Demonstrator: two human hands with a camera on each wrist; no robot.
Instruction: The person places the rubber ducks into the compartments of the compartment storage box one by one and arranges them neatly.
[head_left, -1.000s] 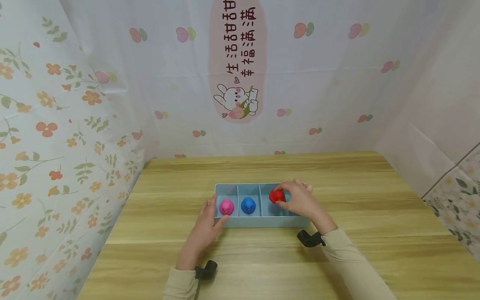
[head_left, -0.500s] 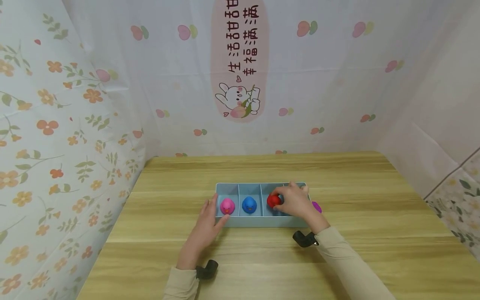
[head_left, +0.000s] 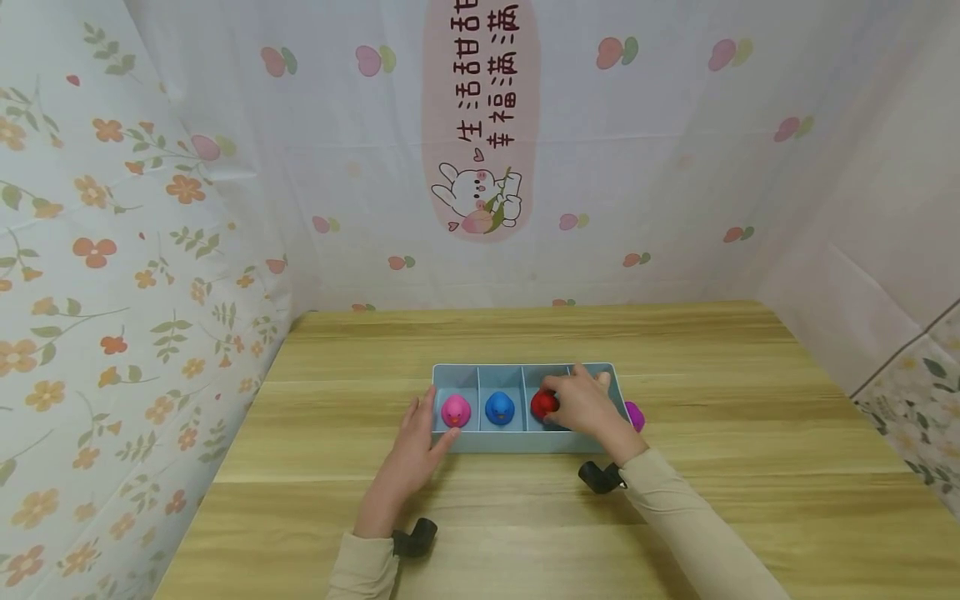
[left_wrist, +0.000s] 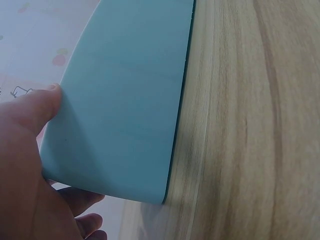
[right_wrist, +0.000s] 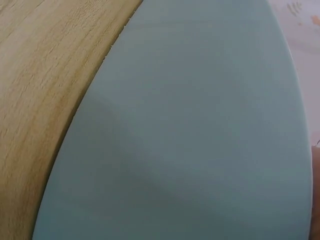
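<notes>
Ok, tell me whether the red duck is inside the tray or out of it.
Inside. The red duck sits in the third compartment of the blue tray, the right hand gripping it.

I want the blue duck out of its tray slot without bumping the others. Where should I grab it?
Pinch the blue duck by its round head from straight above; the tray dividers close in its sides, and the top is probably the only free part.

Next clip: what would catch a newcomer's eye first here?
Likely the light blue divided tray mid-table, with a pink duck and a blue duck in its two leftmost compartments. The right hand grips a red duck in the third compartment, while the left hand rests against the tray's left end. A purple toy peeks out beside the tray's right end.
</notes>
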